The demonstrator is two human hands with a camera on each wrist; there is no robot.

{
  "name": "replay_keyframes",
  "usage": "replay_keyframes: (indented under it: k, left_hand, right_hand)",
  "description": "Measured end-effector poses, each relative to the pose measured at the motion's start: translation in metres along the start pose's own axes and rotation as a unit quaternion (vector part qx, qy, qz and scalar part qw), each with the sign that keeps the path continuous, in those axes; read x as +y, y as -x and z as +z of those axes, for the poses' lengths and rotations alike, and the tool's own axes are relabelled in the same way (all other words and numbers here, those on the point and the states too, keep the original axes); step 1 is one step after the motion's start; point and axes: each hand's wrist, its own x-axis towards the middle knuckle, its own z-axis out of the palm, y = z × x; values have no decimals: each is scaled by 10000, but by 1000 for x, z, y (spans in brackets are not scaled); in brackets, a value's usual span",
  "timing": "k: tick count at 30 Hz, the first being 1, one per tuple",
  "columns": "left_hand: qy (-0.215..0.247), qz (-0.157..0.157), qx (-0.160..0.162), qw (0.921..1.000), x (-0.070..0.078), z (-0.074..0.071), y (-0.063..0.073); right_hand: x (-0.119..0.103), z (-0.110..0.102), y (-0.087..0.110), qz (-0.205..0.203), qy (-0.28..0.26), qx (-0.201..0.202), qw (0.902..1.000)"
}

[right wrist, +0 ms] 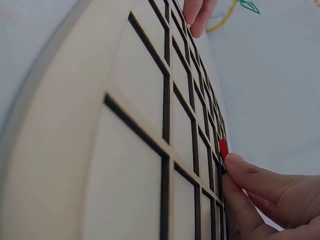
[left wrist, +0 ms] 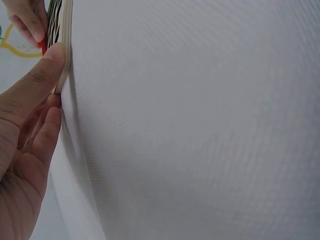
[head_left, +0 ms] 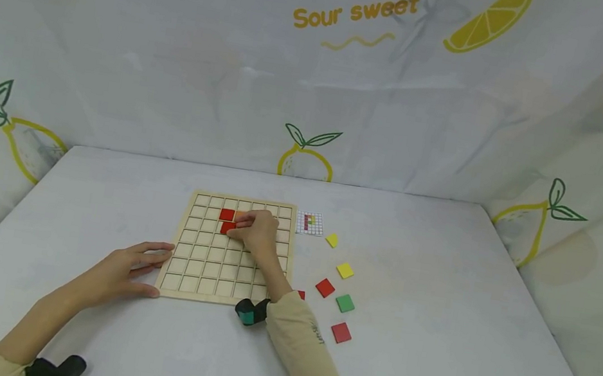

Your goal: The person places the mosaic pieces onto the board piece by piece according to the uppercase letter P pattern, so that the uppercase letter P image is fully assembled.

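A light wooden grid board (head_left: 213, 270) lies flat on the table. My left hand (head_left: 125, 269) rests against its left edge, thumb by the near-left corner and fingers spread farther up; in the left wrist view the thumb (left wrist: 42, 75) touches the rim. My right hand (head_left: 259, 234) reaches over the board and pinches a red square tile (head_left: 228, 228) between thumb and fingertips, at a cell in the third row. The same tile (right wrist: 223, 147) shows edge-on in the right wrist view. Another red tile (head_left: 226, 214) sits in the row above, beside an orange tile (head_left: 239, 214) partly hidden by my fingers.
A small printed pattern card (head_left: 310, 223) lies at the board's upper right. Loose tiles are scattered to the right: a yellow triangle (head_left: 332, 240), a yellow square (head_left: 345, 270), a green square (head_left: 345, 303) and red squares (head_left: 325, 288). One red tile (head_left: 301, 294) is partly covered by my right sleeve.
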Motion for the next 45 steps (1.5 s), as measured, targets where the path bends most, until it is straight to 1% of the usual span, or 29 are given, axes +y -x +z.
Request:
replay_keyframes:
  k: [5,9,13,15,20,26,31,38,41,45]
  left_hand:
    - [6,-20,-26,10000,1,-1,-1]
    - [-59,87,34,9999,1,-1,-1]
    - [-48,203,91,9997,0,0,-1]
    - [-3,211,97,9997,-1,0,-1]
    - [15,166,101,9998,-1,0,-1]
    - [15,70,52,10000,0,0,-1]
    - [144,-9,-5,9999,1,0,-2]
    - [114,-80,-65,9999,1,0,-2]
    - [133,-73,-81,9999,1,0,-1]
    - [50,-43,-64,10000,0,0,0]
  right_hand:
    - [-1,0,1,-182,69,-25,9998]
    - [-1,2,0,-281,251,23,9993]
    - [-2,3,-1,-189,199,8,9996]
    - [-3,3,-1,-89,125,-5,9999]
    - [-5,4,-1,69,77,1,9999]
    - [-5,4,-1,68,61,-28,10000]
    - [-5,3,-1,-31,22,-54,10000]
    - [-4,-1,2,-214,-149,-92,9996]
    - [-2,-6,4,-295,-154,-116,9994]
    - [2,-14,6,-312,-228,-192,9991]
